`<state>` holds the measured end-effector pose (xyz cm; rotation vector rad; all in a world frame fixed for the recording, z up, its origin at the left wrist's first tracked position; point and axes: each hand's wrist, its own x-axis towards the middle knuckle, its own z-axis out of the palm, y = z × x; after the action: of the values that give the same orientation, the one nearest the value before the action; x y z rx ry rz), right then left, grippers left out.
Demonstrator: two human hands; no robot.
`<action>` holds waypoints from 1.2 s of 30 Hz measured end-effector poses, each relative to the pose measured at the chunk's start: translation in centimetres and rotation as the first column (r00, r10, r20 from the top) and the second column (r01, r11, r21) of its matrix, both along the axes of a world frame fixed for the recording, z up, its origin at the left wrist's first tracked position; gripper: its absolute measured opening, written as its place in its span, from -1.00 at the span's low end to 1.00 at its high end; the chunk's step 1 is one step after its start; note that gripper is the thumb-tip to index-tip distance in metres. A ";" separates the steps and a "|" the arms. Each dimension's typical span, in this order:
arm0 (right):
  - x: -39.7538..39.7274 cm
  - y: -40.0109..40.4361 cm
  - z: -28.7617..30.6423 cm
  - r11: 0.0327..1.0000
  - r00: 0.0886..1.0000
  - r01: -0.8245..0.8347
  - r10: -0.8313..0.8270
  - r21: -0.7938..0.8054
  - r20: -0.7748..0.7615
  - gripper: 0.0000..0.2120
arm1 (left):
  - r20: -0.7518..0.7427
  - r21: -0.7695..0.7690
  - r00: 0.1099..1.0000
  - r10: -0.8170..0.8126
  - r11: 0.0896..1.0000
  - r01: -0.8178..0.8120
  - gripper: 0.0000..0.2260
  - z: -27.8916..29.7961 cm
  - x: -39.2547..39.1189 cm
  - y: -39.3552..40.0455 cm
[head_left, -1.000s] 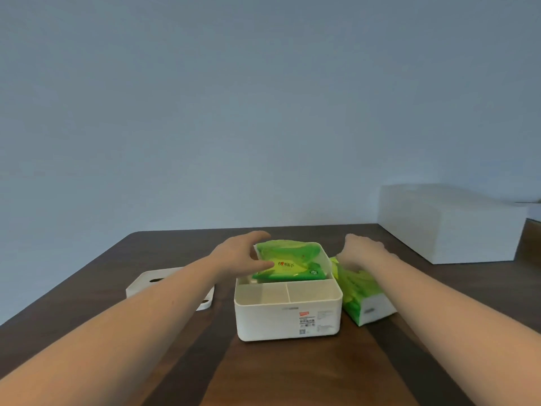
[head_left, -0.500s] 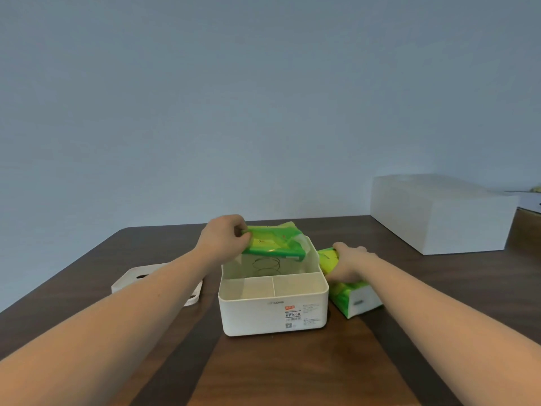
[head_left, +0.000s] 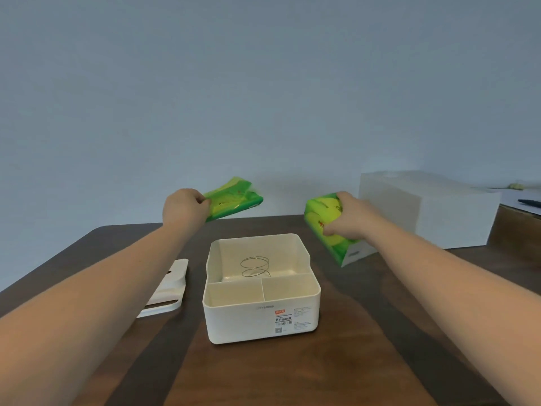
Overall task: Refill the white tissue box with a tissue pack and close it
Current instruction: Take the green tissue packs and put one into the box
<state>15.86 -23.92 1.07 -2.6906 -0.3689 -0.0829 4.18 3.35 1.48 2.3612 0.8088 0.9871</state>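
The white tissue box stands open in the middle of the table, with a metal spring in its rear compartment and two small front compartments. My left hand holds a flat, nearly spent green tissue pack in the air above and behind the box's left side. My right hand grips a full green tissue pack, lifted and tilted, to the right of the box. The box's white lid lies on the table to the left, partly hidden by my left forearm.
The dark wooden table carries a large white box at the back right. Beyond it is a second surface with a dark pen-like thing. A plain wall rises behind the table.
My left hand has lifted the flat green pack out of the box and up to the left. My right hand has raised the full pack off the table. The spring is now exposed.
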 end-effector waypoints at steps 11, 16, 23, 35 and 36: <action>-2.7 4.4 4.4 0.920 0.914 -0.392 0.385 0.031 0.130 -0.03 | -0.257 -0.090 0.965 -0.053 0.995 0.031 -0.86 -4.7 2.8 2.2; -4.3 6.7 3.9 0.832 0.825 -0.551 0.554 -0.055 0.109 -0.01 | -0.297 -0.138 0.947 -0.121 0.987 0.082 -0.85 -6.2 3.2 2.7; -5.5 7.5 2.9 0.652 0.670 -0.732 0.742 -0.198 -0.033 -0.05 | -0.402 -0.139 0.900 -0.171 0.982 0.124 -0.64 -6.2 2.4 2.4; -4.6 9.0 0.3 0.528 0.615 -0.768 0.766 -0.364 -0.186 -0.13 | -0.335 -0.150 0.934 -0.126 0.985 0.079 -0.78 -6.2 -1.4 5.6; -4.6 9.0 0.2 0.543 0.624 -0.764 0.759 -0.348 -0.186 -0.13 | -0.334 -0.147 0.935 -0.120 0.986 0.074 -0.77 -6.2 -1.7 5.9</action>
<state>11.25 -14.96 1.27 -2.6176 -1.6951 0.3081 2.49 9.28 -4.73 2.4626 0.8429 0.4696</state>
